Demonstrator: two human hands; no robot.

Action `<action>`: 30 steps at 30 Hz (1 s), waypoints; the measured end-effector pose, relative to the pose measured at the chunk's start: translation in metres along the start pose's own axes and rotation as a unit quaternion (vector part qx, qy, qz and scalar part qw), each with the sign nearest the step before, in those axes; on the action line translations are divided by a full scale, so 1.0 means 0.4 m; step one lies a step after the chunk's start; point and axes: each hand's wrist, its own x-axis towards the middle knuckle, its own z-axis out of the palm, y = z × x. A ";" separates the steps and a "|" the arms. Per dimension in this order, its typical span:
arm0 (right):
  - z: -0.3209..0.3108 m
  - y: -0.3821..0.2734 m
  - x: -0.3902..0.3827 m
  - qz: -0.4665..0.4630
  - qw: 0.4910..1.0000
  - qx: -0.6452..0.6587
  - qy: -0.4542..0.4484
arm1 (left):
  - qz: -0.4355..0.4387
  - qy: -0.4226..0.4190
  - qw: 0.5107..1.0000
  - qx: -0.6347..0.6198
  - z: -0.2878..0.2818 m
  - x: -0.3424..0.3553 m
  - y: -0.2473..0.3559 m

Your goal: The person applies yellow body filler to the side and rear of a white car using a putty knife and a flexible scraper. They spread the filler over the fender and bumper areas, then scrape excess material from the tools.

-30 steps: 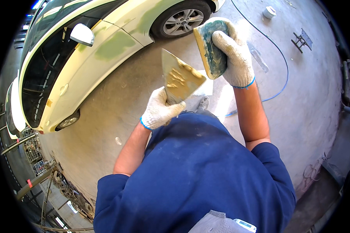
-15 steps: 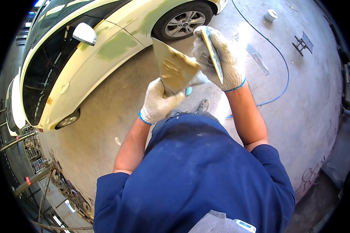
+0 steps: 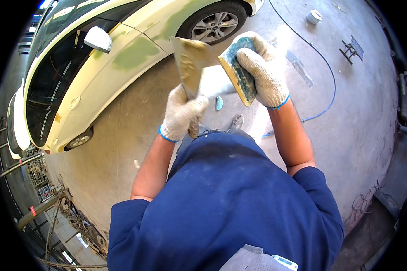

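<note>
- A pale yellow car (image 3: pixel 77 90) is seen at the far left, parked on the grey concrete floor (image 3: pixel 362 117); its dark windscreen, a white side mirror (image 3: pixel 98 39) and green patches of filler on the door and wing are shown.
- A front wheel (image 3: pixel 212 25) with a silver rim is found at the top, just behind the raised tools.
- The left hand (image 3: pixel 182 115), covered by a soiled white knit glove with a blue cuff, is held up in front of the body; its fingers are clamped together round the handle of a wide putty knife (image 3: pixel 190 63).
- The blade of the putty knife is pointed upward and smeared with yellowish filler, and its upper right corner is set just beside the block in the other hand; whether the two touch cannot be told.
- A small bluish object (image 3: pixel 219 103) is seen lying on the floor between the two forearms.
- The right hand (image 3: pixel 263 72), gloved likewise, is wrapped over the top of a flat blue-green block (image 3: pixel 238 72) caked with filler; the fingers are curled tight across its face and the thumb is hidden behind it.
- A blue hose (image 3: pixel 323 67) is laid in a curve across the floor at the right, with a small white tub (image 3: pixel 314 16) and a dark metal bracket (image 3: pixel 352 49) well apart from the hands.
</note>
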 end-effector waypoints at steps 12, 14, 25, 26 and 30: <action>0.005 -0.031 0.001 -0.112 0.980 -0.134 0.091 | -0.083 -0.058 0.989 0.107 0.005 -0.049 -0.069; 0.005 -0.023 -0.006 -0.097 0.985 -0.127 0.070 | -0.042 -0.046 0.994 0.086 0.015 -0.043 -0.047; 0.018 -0.025 0.003 -0.198 0.945 -0.217 0.144 | -0.044 0.012 0.995 0.086 -0.001 -0.044 -0.020; 0.016 -0.025 0.002 -0.201 0.946 -0.213 0.137 | -0.049 -0.003 0.995 0.087 -0.001 -0.049 -0.044; 0.011 -0.021 -0.009 -0.200 0.946 -0.231 0.110 | -0.057 -0.030 0.992 0.111 0.009 -0.044 -0.056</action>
